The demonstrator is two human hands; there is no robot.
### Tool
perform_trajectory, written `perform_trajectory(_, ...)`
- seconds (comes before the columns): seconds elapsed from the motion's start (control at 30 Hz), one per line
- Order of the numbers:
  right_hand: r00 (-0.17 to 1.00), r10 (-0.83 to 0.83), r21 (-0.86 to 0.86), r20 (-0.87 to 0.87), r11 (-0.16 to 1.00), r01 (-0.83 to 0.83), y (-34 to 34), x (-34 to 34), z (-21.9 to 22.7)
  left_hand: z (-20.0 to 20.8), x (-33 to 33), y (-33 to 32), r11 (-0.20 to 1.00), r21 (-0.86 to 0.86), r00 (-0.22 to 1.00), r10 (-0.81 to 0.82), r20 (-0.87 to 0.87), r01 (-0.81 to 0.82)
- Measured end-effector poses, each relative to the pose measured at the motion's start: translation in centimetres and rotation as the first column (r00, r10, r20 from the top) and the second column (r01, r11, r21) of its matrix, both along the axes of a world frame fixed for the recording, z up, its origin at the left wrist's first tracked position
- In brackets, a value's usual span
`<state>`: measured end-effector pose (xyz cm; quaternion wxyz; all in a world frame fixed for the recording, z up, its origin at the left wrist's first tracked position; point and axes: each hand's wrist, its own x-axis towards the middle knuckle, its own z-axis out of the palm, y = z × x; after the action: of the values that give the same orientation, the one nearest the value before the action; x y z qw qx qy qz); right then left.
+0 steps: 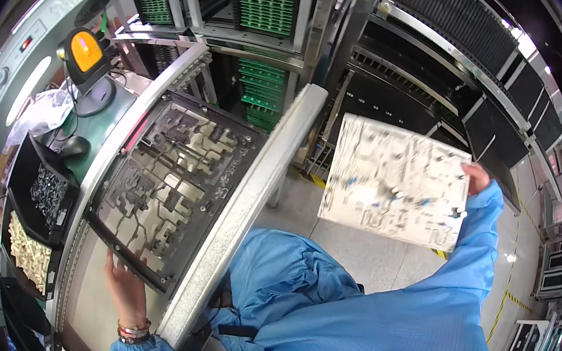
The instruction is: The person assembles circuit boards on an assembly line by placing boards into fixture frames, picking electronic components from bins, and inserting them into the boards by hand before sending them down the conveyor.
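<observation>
My right hand (478, 178) is closed on the right edge of a white, flat circuit board panel (390, 188). The panel is dotted with small parts, some of them blue, and is held up over the floor, blurred a little. To the left, a black soldering pallet (223, 193) with irregular cut-outs lies across two metal rails. At its near edge is my left hand (124, 289), fingers around the rim and partly hidden by it.
A pale metal rail (249, 213) runs along the pallet's right side. On the left stand black bins with small dark parts (49, 194) and cream parts (28, 254), and an orange-and-black scanner (87, 53). Racks of green boards (266, 0) rise behind; a black rack (402, 85) stands far right.
</observation>
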<state>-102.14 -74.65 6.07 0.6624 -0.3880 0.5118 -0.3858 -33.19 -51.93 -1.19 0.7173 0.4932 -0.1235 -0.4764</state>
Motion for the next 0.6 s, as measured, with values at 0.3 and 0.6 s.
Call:
perform_trajectory(0.3, 0.904, 0.159, -0.268, 0.397, 0.962, -0.052, -7.2, 16.7, -2.6, 6.4, -1.6, -1.7, 0.939, -0.184, 0.662, 0.337, 0.669, -0.291)
perform_trajectory(0.6, 0.944, 0.240, -0.320, 0.228, 0.934, -0.160, -12.6, 42.0, 0.8, 21.8, -6.2, -1.7, 0.781, -0.622, 0.960, 0.129, 0.249, 0.057)
